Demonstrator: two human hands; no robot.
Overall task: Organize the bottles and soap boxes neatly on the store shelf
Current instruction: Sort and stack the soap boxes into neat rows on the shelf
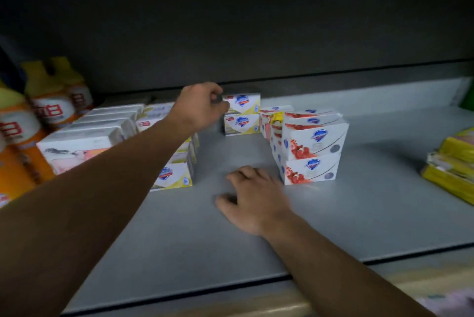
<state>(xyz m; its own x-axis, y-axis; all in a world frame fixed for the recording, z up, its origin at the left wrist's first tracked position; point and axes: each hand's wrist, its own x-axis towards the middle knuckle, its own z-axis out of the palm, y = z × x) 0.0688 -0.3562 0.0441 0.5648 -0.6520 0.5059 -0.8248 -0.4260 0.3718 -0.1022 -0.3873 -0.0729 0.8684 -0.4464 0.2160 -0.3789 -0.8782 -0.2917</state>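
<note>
My left hand reaches to the back of the grey shelf and pinches the left end of the top yellow-and-white soap box, which sits on a second identical box. My right hand rests on the shelf with fingers loosely bent, holding nothing, just left of a stack of red-and-white soap boxes. More yellow-and-white soap boxes stand under my left forearm. Orange bottles with yellow caps stand at the far left.
Grey-white boxes with an animal picture form a row at the left. Yellow packets are piled at the right edge. The shelf's front lip runs across below my arms. The shelf's dark back wall rises behind the boxes.
</note>
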